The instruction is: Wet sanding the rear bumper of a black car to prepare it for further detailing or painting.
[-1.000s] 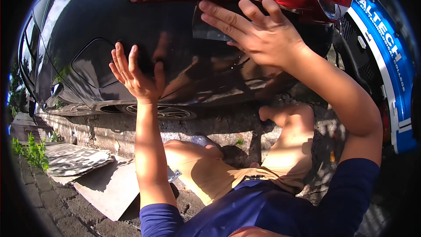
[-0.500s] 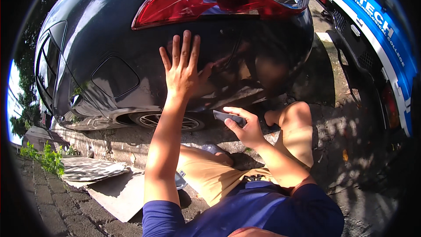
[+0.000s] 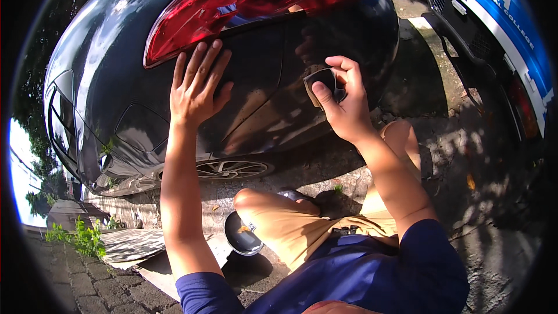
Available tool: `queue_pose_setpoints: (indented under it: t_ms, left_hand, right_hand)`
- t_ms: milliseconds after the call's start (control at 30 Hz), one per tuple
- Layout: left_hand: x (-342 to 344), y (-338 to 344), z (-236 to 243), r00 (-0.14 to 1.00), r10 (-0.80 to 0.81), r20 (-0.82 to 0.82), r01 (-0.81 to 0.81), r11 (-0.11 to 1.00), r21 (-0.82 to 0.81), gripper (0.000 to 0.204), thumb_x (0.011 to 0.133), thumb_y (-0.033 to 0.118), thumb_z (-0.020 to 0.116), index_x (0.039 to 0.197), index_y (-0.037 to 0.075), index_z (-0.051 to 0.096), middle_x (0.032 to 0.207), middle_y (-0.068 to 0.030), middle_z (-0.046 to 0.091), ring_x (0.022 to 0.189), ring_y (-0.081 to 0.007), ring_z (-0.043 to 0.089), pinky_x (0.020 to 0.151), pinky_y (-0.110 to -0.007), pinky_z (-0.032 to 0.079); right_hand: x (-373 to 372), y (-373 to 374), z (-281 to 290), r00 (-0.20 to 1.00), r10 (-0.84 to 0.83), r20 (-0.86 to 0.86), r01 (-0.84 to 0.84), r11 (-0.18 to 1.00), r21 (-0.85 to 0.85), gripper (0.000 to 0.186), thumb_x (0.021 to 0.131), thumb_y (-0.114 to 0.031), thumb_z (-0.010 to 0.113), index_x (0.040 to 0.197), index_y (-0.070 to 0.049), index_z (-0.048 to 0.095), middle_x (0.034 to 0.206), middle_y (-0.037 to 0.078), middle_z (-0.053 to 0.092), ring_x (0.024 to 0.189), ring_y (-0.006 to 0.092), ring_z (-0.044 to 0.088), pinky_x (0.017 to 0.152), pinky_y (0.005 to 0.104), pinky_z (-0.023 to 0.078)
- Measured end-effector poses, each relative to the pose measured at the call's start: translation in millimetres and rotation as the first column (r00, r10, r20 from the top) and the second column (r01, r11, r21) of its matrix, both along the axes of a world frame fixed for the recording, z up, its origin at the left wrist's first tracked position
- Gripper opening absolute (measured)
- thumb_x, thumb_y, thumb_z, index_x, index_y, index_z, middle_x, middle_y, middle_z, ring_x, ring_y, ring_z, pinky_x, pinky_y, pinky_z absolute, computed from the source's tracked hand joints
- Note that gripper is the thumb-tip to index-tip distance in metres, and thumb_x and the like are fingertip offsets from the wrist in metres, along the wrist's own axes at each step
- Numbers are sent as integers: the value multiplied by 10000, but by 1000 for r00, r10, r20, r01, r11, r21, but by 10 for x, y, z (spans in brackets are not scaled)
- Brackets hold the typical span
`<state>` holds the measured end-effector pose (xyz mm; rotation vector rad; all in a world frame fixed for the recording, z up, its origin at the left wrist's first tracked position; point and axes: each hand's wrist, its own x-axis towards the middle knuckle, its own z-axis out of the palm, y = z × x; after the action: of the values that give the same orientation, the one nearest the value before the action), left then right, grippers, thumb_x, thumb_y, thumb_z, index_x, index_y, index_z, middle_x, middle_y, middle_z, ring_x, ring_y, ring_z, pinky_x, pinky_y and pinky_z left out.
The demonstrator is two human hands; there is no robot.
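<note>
My left hand (image 3: 196, 88) lies flat with fingers spread on the dark, glossy rear panel of a car (image 3: 256, 61), just below the red tail light (image 3: 256, 0). Between the thumb and fingers of my right hand (image 3: 351, 107) is a small folded piece of sandpaper (image 3: 318, 81), dark on its face with a tan edge. It is raised close to the rear corner of the car, right of my left hand. Whether it touches the paint, I cannot tell. Faint reflections of the hands show in the panel.
A car wheel (image 3: 232, 168) shows under the body. By my left knee stands a dark round bowl (image 3: 239, 237), with flattened cardboard (image 3: 131, 244) beside it on paving blocks. Green weeds (image 3: 87, 238) grow at far left. A blue and white vehicle (image 3: 494, 17) is parked at right.
My left hand has slid left and up toward the tail light's edge. The right hand has risen with the sandpaper from near the wheel to the car's panel. The view has shifted, exposing the bowl.
</note>
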<state>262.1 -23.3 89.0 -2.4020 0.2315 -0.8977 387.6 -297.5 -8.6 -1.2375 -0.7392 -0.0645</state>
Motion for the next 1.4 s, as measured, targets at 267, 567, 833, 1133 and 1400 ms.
queue_pose_setpoints:
  t_ms: [267, 567, 833, 1133, 1400]
  left_hand:
    - [-173, 343, 153, 887, 62, 458, 35, 979, -201, 747, 930, 517, 628, 1507, 71, 466, 1563, -226, 431, 1449, -433, 389, 1198, -566, 247]
    - [-189, 354, 192, 884, 56, 463, 48, 977, -208, 734, 925, 480, 666, 1480, 37, 482, 1527, -218, 474, 1435, -406, 409, 1194, -542, 263]
    - [-186, 342, 196, 881, 39, 471, 70, 975, -212, 732, 928, 483, 661, 1472, 24, 491, 1520, -222, 481, 1431, -400, 417, 1190, -538, 271]
    - [-191, 373, 182, 874, 37, 484, 78, 974, -214, 728, 915, 484, 675, 1467, 40, 507, 1522, -217, 484, 1432, -402, 418, 1191, -539, 272]
    - [-205, 371, 181, 879, 72, 471, 46, 971, -235, 737, 912, 483, 671, 1473, 35, 501, 1530, -212, 476, 1435, -405, 415, 1191, -545, 275]
  right_hand:
    - [497, 832, 244, 598, -614, 515, 587, 773, 241, 242, 797, -171, 855, 838, -97, 628, 722, 41, 610, 568, 233, 617, 504, 309, 483]
    - [285, 1005, 301, 633, -709, 311, 684, 700, 205, 246, 778, -126, 879, 755, -60, 643, 711, 57, 625, 590, 217, 584, 572, 328, 458]
    - [306, 1048, 174, 604, -724, 333, 700, 682, 211, 265, 756, -217, 880, 763, -140, 626, 699, -27, 614, 588, 193, 562, 694, 352, 329]
    - [247, 998, 166, 632, -676, 379, 652, 728, 211, 197, 788, -200, 847, 836, -149, 663, 781, -27, 648, 665, 174, 621, 712, 360, 352]
    - [391, 1027, 283, 623, -693, 362, 650, 717, 253, 246, 725, -128, 871, 843, -123, 656, 764, -12, 638, 646, 196, 595, 730, 343, 378]
